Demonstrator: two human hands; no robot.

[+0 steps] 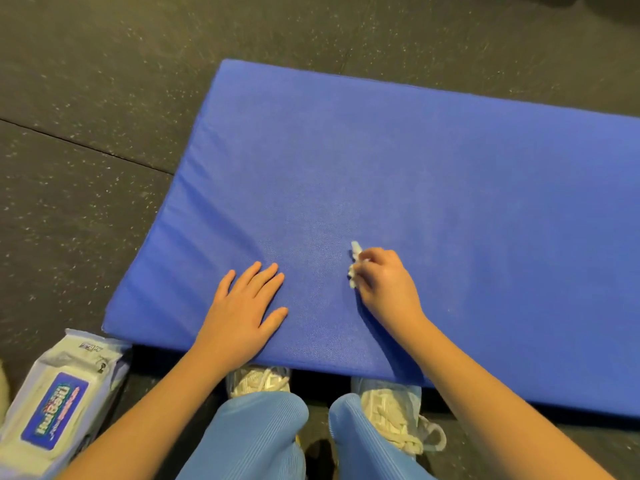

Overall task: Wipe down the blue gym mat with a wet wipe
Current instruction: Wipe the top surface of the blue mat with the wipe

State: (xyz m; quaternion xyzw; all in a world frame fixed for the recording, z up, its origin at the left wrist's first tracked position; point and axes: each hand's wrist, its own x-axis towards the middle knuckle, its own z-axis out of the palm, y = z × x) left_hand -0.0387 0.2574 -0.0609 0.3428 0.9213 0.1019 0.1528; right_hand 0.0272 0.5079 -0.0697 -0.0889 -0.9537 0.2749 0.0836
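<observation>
The blue gym mat [415, 168] lay flat on the dark floor [104, 64] just before the person's knees, reaching away toward 2 o'clock. The left hand [242, 306] rested on it with flat, straight fingers, grasping nothing, probably to stop the mat from sliding. At 3 o'clock from it, the right hand [384, 282] pinched the crumpled wet wipe [355, 265] against the mat surface, likely for rubbing. The pack of wipes [59, 400] lay on the floor at 8 o'clock, near for a fresh sheet.
</observation>
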